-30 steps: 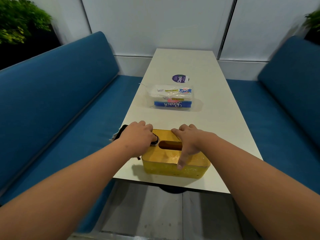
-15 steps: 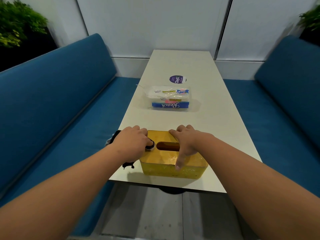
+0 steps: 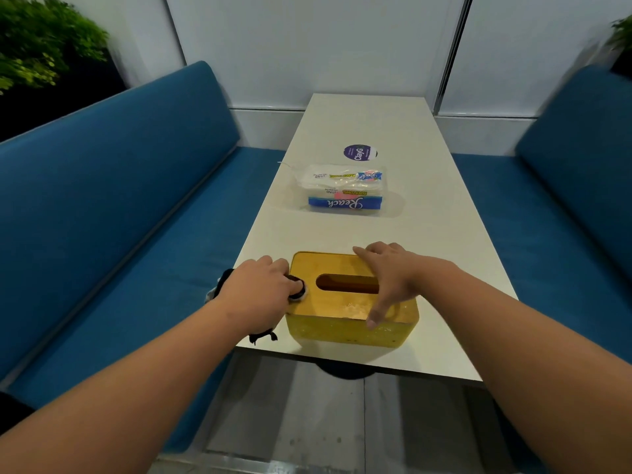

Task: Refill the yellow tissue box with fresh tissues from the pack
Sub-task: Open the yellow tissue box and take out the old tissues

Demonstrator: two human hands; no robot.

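Box (image 3: pixel 352 301) sits at the near counter (image 3: pixel 427 234) edge, barely shifted over the last second; both hands have stayed on it, so the lid looks not yet off and the refill not begun. Right hand (image 3: pixel 386 278) clamps across the lid, fingers over the far rim, thumb down the front. Left hand (image 3: pixel 263 290) curls at the left end on a small dark object (image 3: pixel 297 291). Pack (image 3: pixel 345 191) lies farther up, untouched.

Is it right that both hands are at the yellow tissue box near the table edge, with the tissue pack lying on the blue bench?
Not quite. In the head view the tissue pack lies on the white table, beyond the yellow tissue box. Left hand and right hand are at the box.
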